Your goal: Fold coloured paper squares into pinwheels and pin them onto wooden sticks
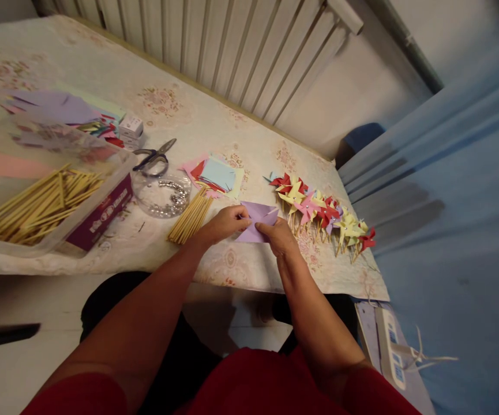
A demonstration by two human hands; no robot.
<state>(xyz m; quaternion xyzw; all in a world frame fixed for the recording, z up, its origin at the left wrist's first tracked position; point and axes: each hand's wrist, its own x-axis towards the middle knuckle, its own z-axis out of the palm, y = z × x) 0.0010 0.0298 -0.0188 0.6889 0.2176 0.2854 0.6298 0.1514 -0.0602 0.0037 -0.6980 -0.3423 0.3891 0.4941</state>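
Observation:
A square of purple paper (255, 233) with slits cut in from its corners is held between my two hands over the table. My left hand (231, 222) pinches its left side with thumb and fingers. From the right, my right hand (280, 235) grips the sheet, the thumb lying on top near the middle. Just left of the paper lies a bundle of thin wooden sticks (191, 216). Behind it sits a stack of coloured paper squares (218, 174), light blue on top. Finished paper pinwheels (307, 207) on sticks lie in a row to the right.
A round clear container of small silvery pieces (162, 196) stands by dark-handled scissors (156, 158). At left, a clear plastic box (119, 167) holds many sticks. Coloured paper sheets (54, 106) and a small white box (131, 125) lie behind. A power strip (391, 346) is at lower right.

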